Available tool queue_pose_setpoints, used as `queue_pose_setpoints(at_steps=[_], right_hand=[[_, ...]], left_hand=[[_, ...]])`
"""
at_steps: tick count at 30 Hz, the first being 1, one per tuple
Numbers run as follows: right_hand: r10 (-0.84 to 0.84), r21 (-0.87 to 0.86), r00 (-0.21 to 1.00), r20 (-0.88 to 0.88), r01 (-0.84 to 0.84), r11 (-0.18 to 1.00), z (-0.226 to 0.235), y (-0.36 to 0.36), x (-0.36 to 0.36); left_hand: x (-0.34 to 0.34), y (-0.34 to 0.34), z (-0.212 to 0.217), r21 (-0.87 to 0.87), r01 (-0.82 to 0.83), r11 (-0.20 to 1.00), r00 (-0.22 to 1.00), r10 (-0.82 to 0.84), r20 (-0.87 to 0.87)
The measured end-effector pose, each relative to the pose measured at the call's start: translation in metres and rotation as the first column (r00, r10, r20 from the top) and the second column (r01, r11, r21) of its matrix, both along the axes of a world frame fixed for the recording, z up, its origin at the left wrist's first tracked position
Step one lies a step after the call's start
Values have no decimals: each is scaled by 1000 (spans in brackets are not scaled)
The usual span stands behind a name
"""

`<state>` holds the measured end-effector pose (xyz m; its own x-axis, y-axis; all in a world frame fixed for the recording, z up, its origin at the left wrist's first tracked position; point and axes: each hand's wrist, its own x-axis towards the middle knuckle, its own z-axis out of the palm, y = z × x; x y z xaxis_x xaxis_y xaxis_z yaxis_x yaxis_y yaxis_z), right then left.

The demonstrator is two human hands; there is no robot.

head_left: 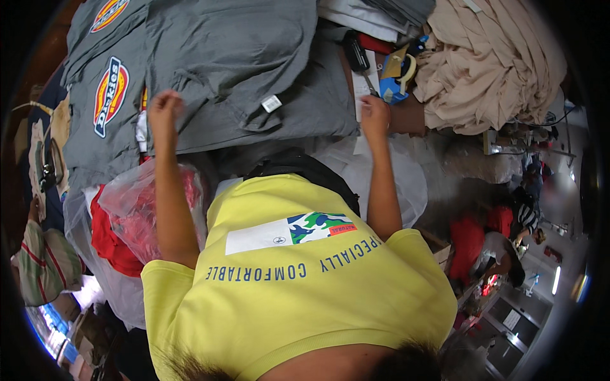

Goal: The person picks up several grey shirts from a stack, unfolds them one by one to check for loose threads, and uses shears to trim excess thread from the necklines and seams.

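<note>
A grey garment (229, 57) is spread over the table in front of me, with a small white label (271, 103) on its near part. My left hand (165, 108) is raised over the garment's near left edge. Its fingers are drawn together and slightly blurred; anything between them is too small to make out. My right hand (375, 115) is at the table's near edge, right of the grey cloth, with its fingers curled in. A slim dark tool (370, 84) shows just beyond those fingers; whether I hold it cannot be seen.
Grey pieces with a colourful patch (111, 96) lie at left. A blue tape dispenser (395, 89) and a black object (355, 52) sit beyond my right hand, beside a beige cloth heap (489, 63). Plastic bags (152, 209) hang below the table. Other people are at both sides.
</note>
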<state>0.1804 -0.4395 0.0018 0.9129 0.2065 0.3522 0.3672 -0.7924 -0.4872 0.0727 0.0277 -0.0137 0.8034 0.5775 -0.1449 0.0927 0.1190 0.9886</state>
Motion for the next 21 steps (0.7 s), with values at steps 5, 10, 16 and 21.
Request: queue_pose_setpoints(at_steps=[5,10,16,21], right_hand=[[-237,-203,955,-180,199,959,-23,-57,7],[-274,-289,930,-246,200,936,-12,-44,12],[-256,-262,851,-458,146,954,36,-71,-3],[-216,-96,648,-730,216,972,96,-49,-30]], left_hand=[[-26,-87,-2,-643,187,742,915,-371,-162],[-13,-122,-5,-748,-15,664,966,-183,-182],[-9,-137,0,-710,55,702,960,-233,-156],[-12,-135,16,-707,81,702,974,-207,-93]])
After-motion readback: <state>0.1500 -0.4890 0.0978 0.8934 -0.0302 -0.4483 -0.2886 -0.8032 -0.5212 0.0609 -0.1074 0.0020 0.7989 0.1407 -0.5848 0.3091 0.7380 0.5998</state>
